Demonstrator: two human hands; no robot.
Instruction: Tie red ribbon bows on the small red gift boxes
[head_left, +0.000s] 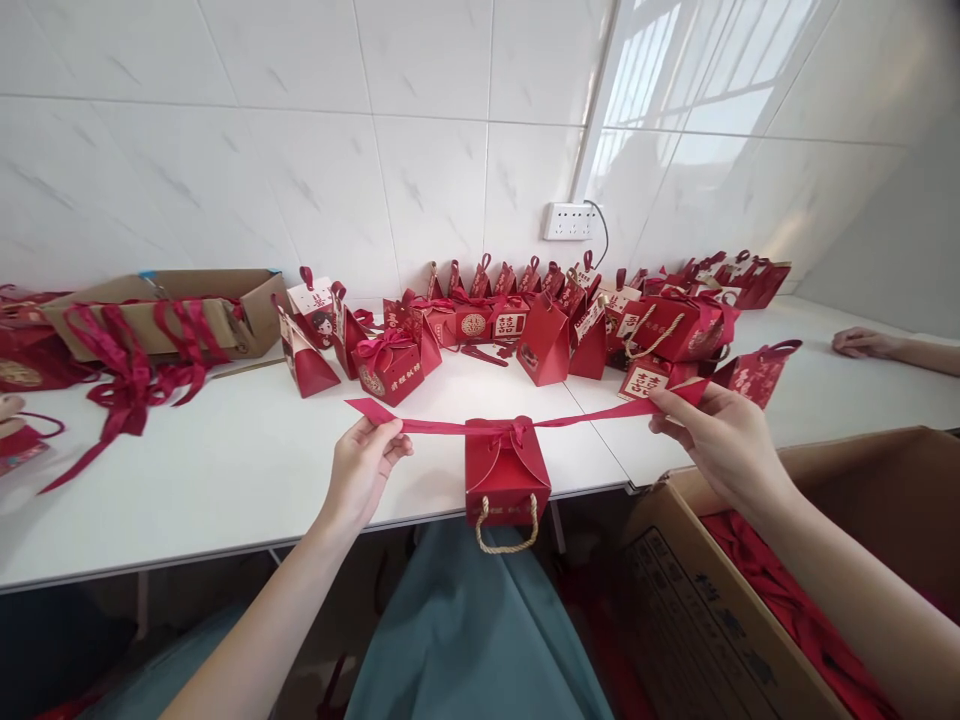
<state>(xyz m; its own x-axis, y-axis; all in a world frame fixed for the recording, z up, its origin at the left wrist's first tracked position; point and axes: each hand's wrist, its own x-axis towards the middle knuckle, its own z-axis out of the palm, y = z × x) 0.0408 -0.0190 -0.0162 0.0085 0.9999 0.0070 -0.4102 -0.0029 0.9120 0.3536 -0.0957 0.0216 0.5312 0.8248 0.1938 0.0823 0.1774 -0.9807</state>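
A small red gift box (505, 472) with a rope handle stands at the near edge of the white table (225, 470). A red ribbon (600, 414) is knotted on its top and stretched out flat to both sides. My left hand (364, 470) pinches the ribbon's left end. My right hand (716, 435) pinches the right end, so the ribbon runs taut between them.
Many finished red gift boxes (540, 320) stand along the tiled wall. A flat cardboard box with loose ribbons (142, 350) lies at the left. An open carton (757, 620) of red material sits at the lower right. Another person's hand (862, 343) rests at the far right.
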